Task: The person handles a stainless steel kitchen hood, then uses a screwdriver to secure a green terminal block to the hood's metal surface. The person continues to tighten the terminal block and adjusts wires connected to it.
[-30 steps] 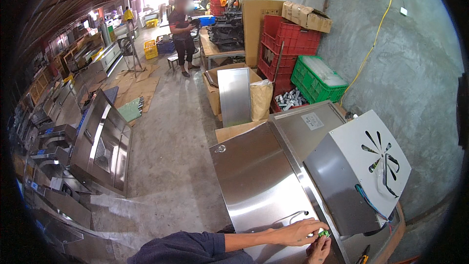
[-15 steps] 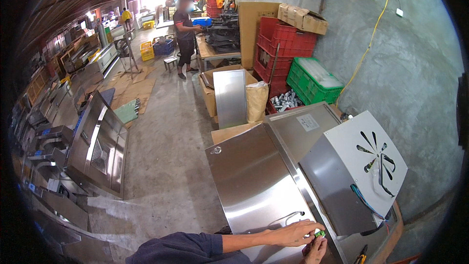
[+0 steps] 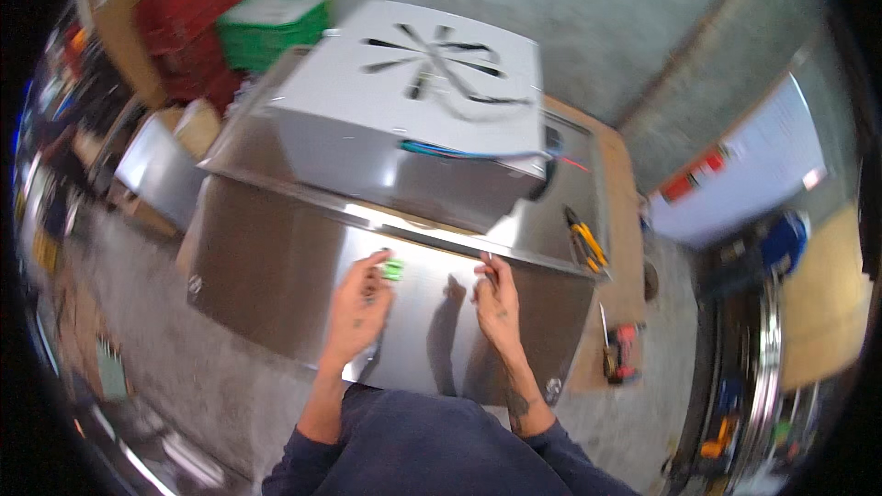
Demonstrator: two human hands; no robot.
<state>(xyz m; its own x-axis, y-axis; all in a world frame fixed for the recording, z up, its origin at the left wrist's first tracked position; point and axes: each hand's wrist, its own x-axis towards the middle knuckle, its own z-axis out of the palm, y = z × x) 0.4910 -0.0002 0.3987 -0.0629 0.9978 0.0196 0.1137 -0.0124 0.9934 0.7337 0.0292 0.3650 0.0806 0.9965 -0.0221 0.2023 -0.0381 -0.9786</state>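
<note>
My left hand (image 3: 358, 312) is closed in a pinch on a small bright green piece (image 3: 393, 270), whose exact kind is too blurred to make out. Apart from it, my right hand (image 3: 498, 308) has its fingers curled together, and whatever they hold is hidden. Both hands are above a shiny stainless steel panel (image 3: 276, 266). Just beyond stands a grey metal box (image 3: 340, 147) with petal-shaped slots in its top. Blue and green wires (image 3: 450, 152) run out along its near side.
Yellow-handled pliers (image 3: 588, 246) lie on the steel surface to the right. A red and black power drill (image 3: 623, 354) rests near the right edge. Red crates (image 3: 188, 28) and a green crate (image 3: 273, 37) stand at the far left. A white board (image 3: 753, 170) is at the right.
My view has swung to the right, bringing the metal box and panel in front of me. My hands, together around the green piece before, are now apart, with the piece in the left.
</note>
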